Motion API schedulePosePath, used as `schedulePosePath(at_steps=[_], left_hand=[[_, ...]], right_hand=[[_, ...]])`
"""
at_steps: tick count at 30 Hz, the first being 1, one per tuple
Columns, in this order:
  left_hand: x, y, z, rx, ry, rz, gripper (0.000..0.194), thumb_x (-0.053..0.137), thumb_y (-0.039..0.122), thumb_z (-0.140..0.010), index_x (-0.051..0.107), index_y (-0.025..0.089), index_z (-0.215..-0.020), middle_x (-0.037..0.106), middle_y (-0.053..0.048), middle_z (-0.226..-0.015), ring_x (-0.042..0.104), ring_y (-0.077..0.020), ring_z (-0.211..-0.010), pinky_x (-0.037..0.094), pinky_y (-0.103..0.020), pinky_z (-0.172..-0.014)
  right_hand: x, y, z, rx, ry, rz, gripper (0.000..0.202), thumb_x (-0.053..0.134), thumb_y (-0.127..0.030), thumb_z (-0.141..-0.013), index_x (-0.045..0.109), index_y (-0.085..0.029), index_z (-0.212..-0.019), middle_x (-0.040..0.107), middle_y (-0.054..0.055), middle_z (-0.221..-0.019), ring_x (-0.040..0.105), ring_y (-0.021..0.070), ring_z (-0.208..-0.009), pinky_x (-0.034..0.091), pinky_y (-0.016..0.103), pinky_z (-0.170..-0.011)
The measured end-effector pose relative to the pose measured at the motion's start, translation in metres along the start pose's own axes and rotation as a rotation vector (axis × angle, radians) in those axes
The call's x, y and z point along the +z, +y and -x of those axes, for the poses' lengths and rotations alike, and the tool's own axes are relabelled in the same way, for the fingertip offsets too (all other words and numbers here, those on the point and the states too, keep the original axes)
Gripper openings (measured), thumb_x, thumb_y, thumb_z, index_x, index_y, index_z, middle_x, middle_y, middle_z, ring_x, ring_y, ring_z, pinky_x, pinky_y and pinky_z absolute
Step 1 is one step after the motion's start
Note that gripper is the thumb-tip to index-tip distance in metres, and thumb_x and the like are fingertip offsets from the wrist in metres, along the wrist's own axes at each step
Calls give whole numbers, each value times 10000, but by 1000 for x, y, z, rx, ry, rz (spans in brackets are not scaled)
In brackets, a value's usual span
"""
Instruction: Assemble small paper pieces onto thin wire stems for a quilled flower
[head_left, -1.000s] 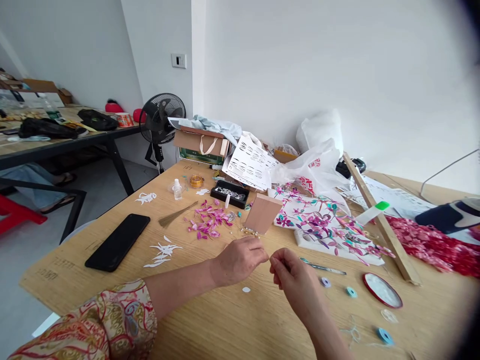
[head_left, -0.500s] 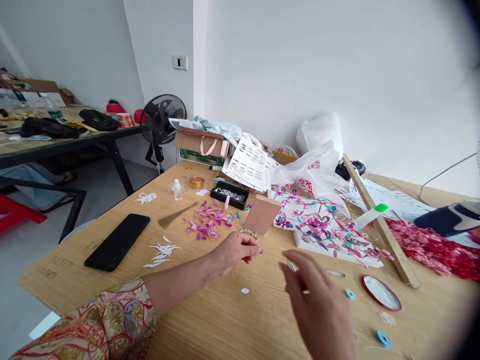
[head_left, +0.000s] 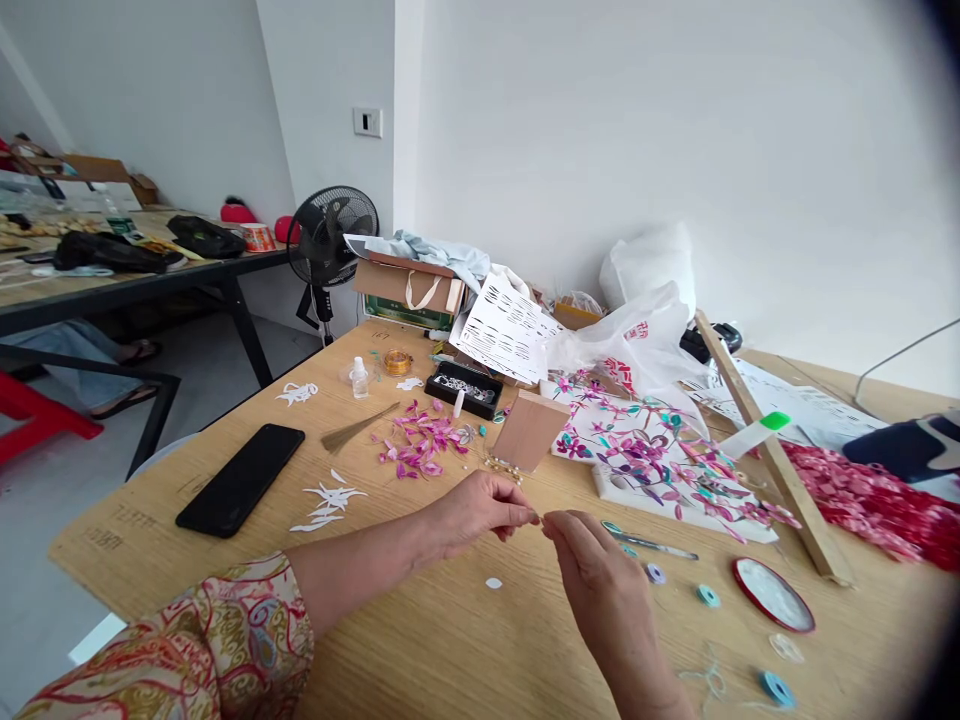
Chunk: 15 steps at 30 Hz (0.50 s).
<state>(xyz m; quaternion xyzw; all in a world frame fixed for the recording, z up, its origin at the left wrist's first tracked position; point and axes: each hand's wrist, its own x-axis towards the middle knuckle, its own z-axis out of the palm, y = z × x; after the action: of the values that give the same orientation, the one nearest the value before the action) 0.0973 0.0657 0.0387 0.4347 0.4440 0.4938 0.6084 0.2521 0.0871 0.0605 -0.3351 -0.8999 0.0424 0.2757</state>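
Note:
Above the middle of the table, my left hand (head_left: 486, 512) is closed in a pinch on a thin wire or thread, mostly hidden by the fingers. My right hand (head_left: 600, 585) is also pinched, its fingertips almost meeting those of the left; whatever lies in them is too small to make out. Below the hands, a small white oval piece (head_left: 493, 583) lies on the wood. Beyond the left hand are pink petals (head_left: 421, 440) and a pinkish-brown block (head_left: 529, 430) with small beads (head_left: 507, 468) at its foot. A pair of tweezers (head_left: 656, 545) lies right of my right hand.
A black phone (head_left: 240, 480) and white leaf-shaped slips (head_left: 328, 500) lie at left. Pink and teal flower sprays (head_left: 660, 440) rest on white foam. Thread spools (head_left: 707, 596), a red-rimmed dish (head_left: 772, 594) and a wooden bar (head_left: 772, 450) occupy the right. A black box (head_left: 463, 390) stands behind.
My right hand has come in from the right, from spread fingers to a pinch beside my left fingertips. The left hand has shifted slightly right and down. The tweezers now show more fully.

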Motion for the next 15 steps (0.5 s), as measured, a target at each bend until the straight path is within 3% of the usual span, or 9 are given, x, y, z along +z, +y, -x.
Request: schedulePosePath(at_steps=[2,5,8,11,15], left_hand=[[1,-3,0,162,69,-250,198,564,301,-703,600,113,-654,488,8,-581,441,-81,-550,352,-215,-541],[0,-9,1,512,103,-738,222,446,238,-800,620,116,-736,545,-50,-719,486,-123,-703,378,-238,-653],[-4,-17,0,718,74,-1045,291,339,196,-848,617,115,-822,568,-82,-781,488,-146,-757,382,-258,-697],[-6,-19,-2,725,102,-1026,297,344,219,-854,623,120,-830,568,-76,-774,499,-136,-745,394,-242,-690],[-5,-17,-3,600,138,-710,235,446,271,-815,623,125,-867,565,-61,-799,519,-117,-742,409,-214,-678]], right_hand=[[1,-2,-1,210,-13,-129,201,397,-248,-808,551,-197,-691,605,9,-590,572,126,-524,418,215,-486],[8,0,-3,543,-78,-483,183,468,-316,-761,509,-191,-634,549,-23,-480,522,118,-425,395,212,-421],[15,4,-6,705,-115,-812,203,527,-348,-703,476,-184,-593,520,-32,-467,478,103,-386,373,205,-374],[19,7,-7,711,-107,-821,198,536,-345,-688,479,-180,-596,523,-27,-469,478,105,-388,374,212,-381],[15,5,-7,592,-98,-508,183,460,-328,-752,496,-186,-644,552,-15,-475,521,127,-429,394,234,-451]])
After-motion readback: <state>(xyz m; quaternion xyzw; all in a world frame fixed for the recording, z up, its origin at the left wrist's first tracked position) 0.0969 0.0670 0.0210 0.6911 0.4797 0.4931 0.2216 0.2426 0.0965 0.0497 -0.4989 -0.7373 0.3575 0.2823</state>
